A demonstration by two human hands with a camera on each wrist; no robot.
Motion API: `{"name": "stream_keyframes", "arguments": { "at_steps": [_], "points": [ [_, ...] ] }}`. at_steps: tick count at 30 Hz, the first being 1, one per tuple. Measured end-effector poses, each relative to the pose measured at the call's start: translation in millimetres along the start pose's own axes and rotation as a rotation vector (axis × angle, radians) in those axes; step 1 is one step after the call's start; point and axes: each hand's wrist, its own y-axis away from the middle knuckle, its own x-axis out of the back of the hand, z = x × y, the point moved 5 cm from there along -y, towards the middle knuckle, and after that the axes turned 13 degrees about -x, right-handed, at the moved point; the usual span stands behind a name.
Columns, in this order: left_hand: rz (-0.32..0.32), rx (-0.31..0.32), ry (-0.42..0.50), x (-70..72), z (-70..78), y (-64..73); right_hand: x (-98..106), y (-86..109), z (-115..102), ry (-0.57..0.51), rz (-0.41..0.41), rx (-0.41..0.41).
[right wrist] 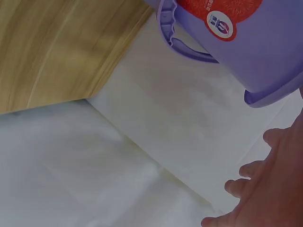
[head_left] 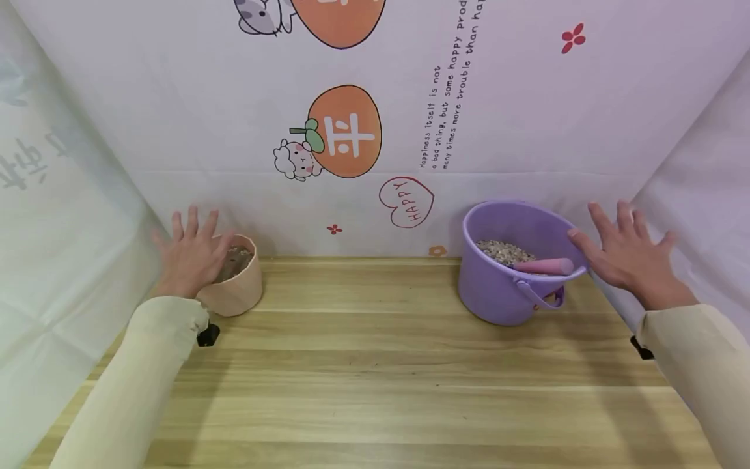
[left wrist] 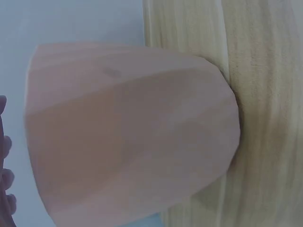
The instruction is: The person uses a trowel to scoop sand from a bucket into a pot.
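Observation:
My left hand [head_left: 190,257], fingers spread, hovers over the left side of a peach-coloured faceted flowerpot [head_left: 243,290] with brown soil-like filling [head_left: 236,262]. In the left wrist view the pot's side [left wrist: 132,132] fills the middle, with fingertips at the far left edge. A purple bucket [head_left: 492,293] stands at the back right, holding grey-beige grit [head_left: 505,253] and a tool with a pink handle [head_left: 545,266]; the tool's other end is hidden. Just right of its rim, my right hand [head_left: 633,254] has its fingers spread and holds nothing. The right wrist view shows the bucket's sticker [right wrist: 221,25].
Both things stand on a wood-grain table [head_left: 375,365], near its back edge. A white printed sheet [head_left: 498,117] rises behind them. White sheets also hang on the left [head_left: 64,215] and right [head_left: 703,189].

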Motion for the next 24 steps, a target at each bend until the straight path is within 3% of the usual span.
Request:
{"name": "stream_keyframes", "arguments": {
  "at_steps": [16, 24],
  "points": [
    [-0.123, 0.109, 0.166, -14.9, -26.6, 28.9, -9.4, 2.6, -6.9, -0.087, -0.158, 0.010],
    [-0.088, 0.115, 0.218, -19.8, -28.9, 35.6, -13.6, 0.0, -10.4, -0.175, -0.192, 0.041]
  ]
}}
